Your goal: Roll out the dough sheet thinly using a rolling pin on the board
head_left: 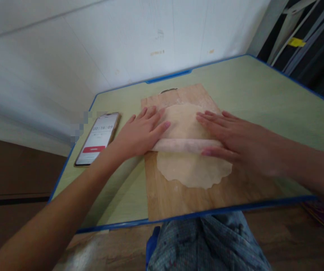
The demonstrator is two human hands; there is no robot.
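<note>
A thin, wide sheet of dough (193, 170) with a wavy edge lies on a wooden board (176, 203). Across its middle rests a pale rolling pin (183, 145). At the pin's left end lies my left hand (141, 131), palm down, fingers stretched out and pointing away from me. Over the right end is my right hand (232, 139), also flat with its fingers extended; its thumb is on the near side of the pin. Neither hand wraps round the pin, and both cover its ends.
The board sits on a pale green table with a blue rim (128, 224). Left of the board, a phone (97, 137) shows a running-time display. A white wall (150, 37) stands behind the table. Dark items with a yellow tag (296, 42) are at the far right.
</note>
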